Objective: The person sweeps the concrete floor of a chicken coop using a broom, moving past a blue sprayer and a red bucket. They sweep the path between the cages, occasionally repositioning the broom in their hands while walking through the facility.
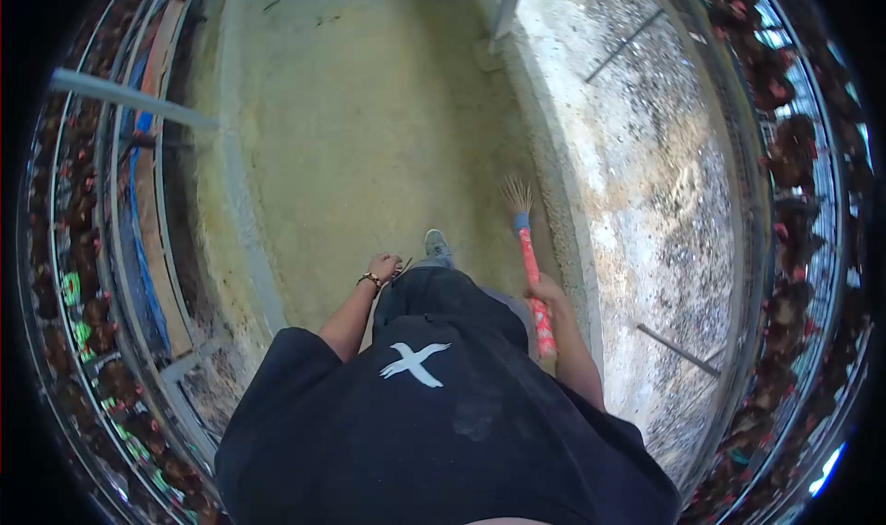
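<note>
My right hand is wrapped round the red-and-white patterned handle of a stick broom. The broom slants away from me on my right, its blue binding and spread bristles at the far end, over the floor near the right-hand kerb. Beside my left thigh hangs my left hand, its fingers curled and a beaded bracelet on the wrist. A thin dark sliver shows at those fingertips; I cannot tell what it is.
A concrete walkway runs ahead between raised edges. Rows of cages with brown hens line both sides. Whitish, littered ground lies beyond the right kerb, with metal posts. A metal bar juts in from the left.
</note>
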Action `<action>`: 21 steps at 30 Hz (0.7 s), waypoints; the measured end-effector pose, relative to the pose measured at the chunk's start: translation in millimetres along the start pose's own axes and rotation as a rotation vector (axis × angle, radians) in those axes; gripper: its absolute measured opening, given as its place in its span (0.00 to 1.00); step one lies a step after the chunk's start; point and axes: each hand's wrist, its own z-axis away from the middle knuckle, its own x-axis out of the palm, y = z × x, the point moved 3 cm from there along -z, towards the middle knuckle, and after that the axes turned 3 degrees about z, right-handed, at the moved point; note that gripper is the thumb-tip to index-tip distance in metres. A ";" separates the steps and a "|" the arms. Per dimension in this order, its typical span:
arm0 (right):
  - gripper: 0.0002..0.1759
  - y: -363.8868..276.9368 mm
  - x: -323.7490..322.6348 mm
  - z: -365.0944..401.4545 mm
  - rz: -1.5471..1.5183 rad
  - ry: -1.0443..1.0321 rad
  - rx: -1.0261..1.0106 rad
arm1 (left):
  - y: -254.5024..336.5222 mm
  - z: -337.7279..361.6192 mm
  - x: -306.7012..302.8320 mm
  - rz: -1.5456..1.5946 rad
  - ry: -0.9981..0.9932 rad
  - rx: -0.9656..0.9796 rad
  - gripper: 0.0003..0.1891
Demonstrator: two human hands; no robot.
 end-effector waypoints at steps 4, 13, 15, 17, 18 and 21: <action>0.13 -77.1 88.1 -38.8 0.250 -0.349 0.102 | 15.7 29.5 -65.0 0.253 0.199 0.063 0.10; 0.25 -189.8 148.3 -34.9 0.665 -0.597 -0.219 | -85.0 85.6 -106.7 0.606 0.517 -0.232 0.05; 0.23 -204.0 114.1 -31.8 1.084 -0.470 -0.440 | -105.0 104.0 -81.0 0.546 0.457 -0.306 0.05; 0.20 -189.5 60.6 -48.7 1.084 -0.225 -0.534 | -116.6 111.0 -53.0 0.576 0.448 -0.360 0.06; 0.21 -184.9 28.1 -53.0 1.061 -0.157 -0.417 | -126.7 116.2 -34.8 0.629 0.468 -0.395 0.06; 0.21 -186.6 -39.2 -30.6 1.174 0.075 -0.193 | -122.6 139.2 23.7 0.652 0.487 -0.449 0.07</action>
